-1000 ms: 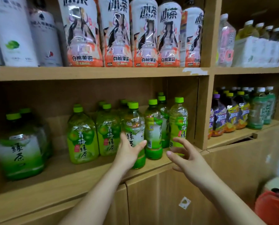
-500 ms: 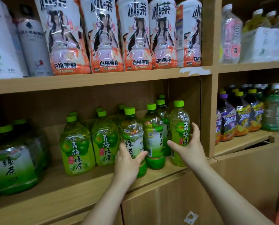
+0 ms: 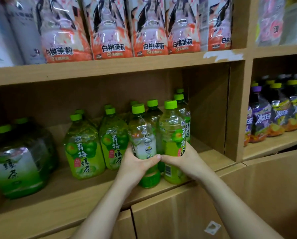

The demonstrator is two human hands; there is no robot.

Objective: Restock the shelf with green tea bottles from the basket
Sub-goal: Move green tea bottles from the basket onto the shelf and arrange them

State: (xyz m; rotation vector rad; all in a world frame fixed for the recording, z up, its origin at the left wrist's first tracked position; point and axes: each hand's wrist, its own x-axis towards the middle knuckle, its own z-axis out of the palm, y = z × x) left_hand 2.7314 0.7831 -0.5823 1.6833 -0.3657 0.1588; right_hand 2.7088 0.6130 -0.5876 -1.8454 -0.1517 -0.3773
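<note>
Hands both engaged. My left hand (image 3: 135, 163) is wrapped round a white-labelled green tea bottle (image 3: 142, 135). My right hand (image 3: 185, 158) clasps the green-labelled bottle (image 3: 172, 133) just beside it, and I see the thumb tips meeting between the two. Both bottles stand upright at the front edge of the shelf (image 3: 66, 197). Further green-capped bottles (image 3: 178, 97) sit directly behind the grip; wider plum tea bottles (image 3: 84, 152) stand left of it.

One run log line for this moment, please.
left hand: grips white-label bottle | right hand: grips plum-label bottle | both on shelf
</note>
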